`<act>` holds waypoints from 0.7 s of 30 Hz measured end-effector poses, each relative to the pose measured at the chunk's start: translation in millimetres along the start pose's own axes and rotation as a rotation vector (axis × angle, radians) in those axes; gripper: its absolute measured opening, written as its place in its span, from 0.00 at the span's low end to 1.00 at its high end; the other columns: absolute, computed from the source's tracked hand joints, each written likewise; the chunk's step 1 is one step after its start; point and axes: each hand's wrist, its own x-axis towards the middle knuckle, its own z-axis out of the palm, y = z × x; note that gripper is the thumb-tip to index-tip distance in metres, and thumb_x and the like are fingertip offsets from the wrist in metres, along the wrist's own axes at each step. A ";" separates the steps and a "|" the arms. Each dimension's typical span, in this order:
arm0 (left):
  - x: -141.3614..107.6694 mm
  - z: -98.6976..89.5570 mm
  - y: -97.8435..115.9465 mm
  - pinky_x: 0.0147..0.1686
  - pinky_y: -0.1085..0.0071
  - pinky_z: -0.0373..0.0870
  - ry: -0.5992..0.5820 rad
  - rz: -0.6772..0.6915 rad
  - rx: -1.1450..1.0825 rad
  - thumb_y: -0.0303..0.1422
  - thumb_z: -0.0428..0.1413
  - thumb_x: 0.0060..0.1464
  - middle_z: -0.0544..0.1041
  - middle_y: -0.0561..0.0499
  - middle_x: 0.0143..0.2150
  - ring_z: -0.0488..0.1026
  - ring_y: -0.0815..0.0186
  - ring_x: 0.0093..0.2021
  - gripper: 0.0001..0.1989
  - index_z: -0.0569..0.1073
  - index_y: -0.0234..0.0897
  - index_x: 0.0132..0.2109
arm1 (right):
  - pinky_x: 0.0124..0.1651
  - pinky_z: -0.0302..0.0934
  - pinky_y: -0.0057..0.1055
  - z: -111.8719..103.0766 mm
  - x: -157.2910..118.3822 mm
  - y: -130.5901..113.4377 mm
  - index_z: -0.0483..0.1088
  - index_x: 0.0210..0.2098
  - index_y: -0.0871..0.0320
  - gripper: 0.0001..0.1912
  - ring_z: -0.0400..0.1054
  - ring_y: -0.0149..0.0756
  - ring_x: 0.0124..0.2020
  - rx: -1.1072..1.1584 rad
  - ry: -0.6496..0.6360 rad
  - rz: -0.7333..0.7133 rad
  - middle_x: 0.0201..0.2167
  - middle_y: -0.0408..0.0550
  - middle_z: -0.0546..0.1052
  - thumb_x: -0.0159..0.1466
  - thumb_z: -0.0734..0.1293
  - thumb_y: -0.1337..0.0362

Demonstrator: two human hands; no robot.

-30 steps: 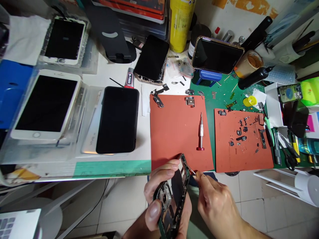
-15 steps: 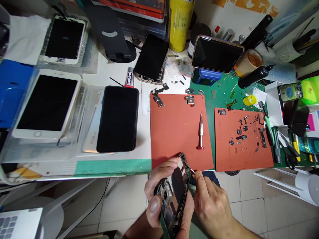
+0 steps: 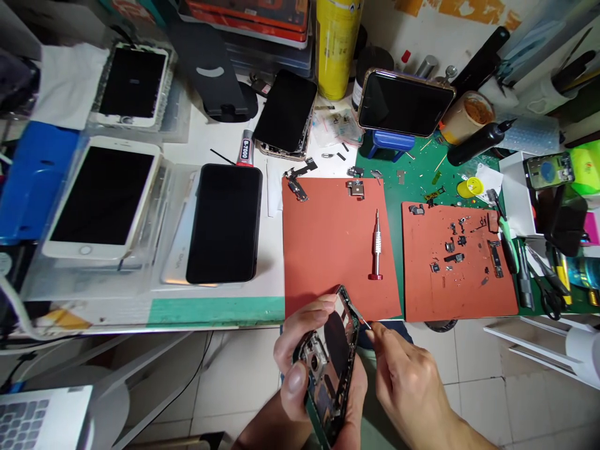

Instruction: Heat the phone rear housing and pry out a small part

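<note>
Black-labelled B-7000 tube (image 3: 245,149), opened phone (image 3: 334,334) in hand

The tube lies just behind a black smartphone (image 3: 224,222). Left hand (image 3: 295,381) wraps the opened phone, hiding part of the near edge of the red mat (image 3: 323,244); right hand (image 3: 407,372) pinches a slim metal tool (image 3: 365,324) at its rim. A silver screwdriver (image 3: 377,244) lies on the mat.

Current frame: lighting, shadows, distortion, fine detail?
Head view: middle red mat brightly lit, upper-left corner dim; black phone casts a soft shadow to image right; wide-angle stretch toward the sides; thin tool in right hand, its tip too small to resolve.
</note>
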 end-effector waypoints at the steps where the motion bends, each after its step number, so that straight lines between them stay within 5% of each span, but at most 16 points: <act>1: 0.1 4.8 1.6 0.43 0.46 0.84 0.023 0.014 -0.004 0.59 0.59 0.56 0.84 0.46 0.35 0.82 0.46 0.41 0.23 0.83 0.45 0.35 | 0.28 0.64 0.30 -3.8 2.7 -0.4 0.72 0.44 0.58 0.13 0.77 0.33 0.24 0.042 -0.015 0.024 0.27 0.42 0.78 0.78 0.56 0.71; 8: -3.2 48.8 4.0 0.39 0.53 0.82 0.267 0.136 -0.044 0.56 0.53 0.62 0.79 0.50 0.30 0.79 0.54 0.34 0.23 0.80 0.43 0.35 | 0.28 0.61 0.27 -24.4 17.9 3.1 0.77 0.44 0.53 0.14 0.72 0.30 0.21 0.350 -0.146 0.301 0.25 0.37 0.78 0.80 0.61 0.59; 14: -5.9 38.5 8.8 0.43 0.50 0.82 0.236 0.002 -0.062 0.58 0.57 0.58 0.82 0.50 0.32 0.80 0.51 0.37 0.22 0.81 0.45 0.35 | 0.22 0.54 0.28 -25.2 20.9 4.1 0.66 0.26 0.52 0.28 0.61 0.29 0.15 0.690 -0.442 0.590 0.17 0.37 0.68 0.79 0.58 0.45; 17: -5.5 35.1 11.8 0.41 0.47 0.82 0.209 -0.058 -0.035 0.62 0.60 0.51 0.82 0.50 0.31 0.80 0.49 0.36 0.25 0.81 0.46 0.32 | 0.20 0.50 0.28 -23.1 24.2 1.5 0.65 0.25 0.52 0.29 0.57 0.29 0.14 0.755 -0.467 0.656 0.16 0.37 0.66 0.77 0.58 0.43; 21: -6.2 48.9 6.7 0.40 0.50 0.79 0.360 0.038 -0.064 0.57 0.55 0.57 0.81 0.52 0.29 0.77 0.52 0.33 0.22 0.82 0.47 0.32 | 0.22 0.50 0.28 -20.4 27.1 -1.1 0.66 0.25 0.53 0.29 0.59 0.30 0.17 0.708 -0.401 0.610 0.17 0.38 0.67 0.77 0.59 0.44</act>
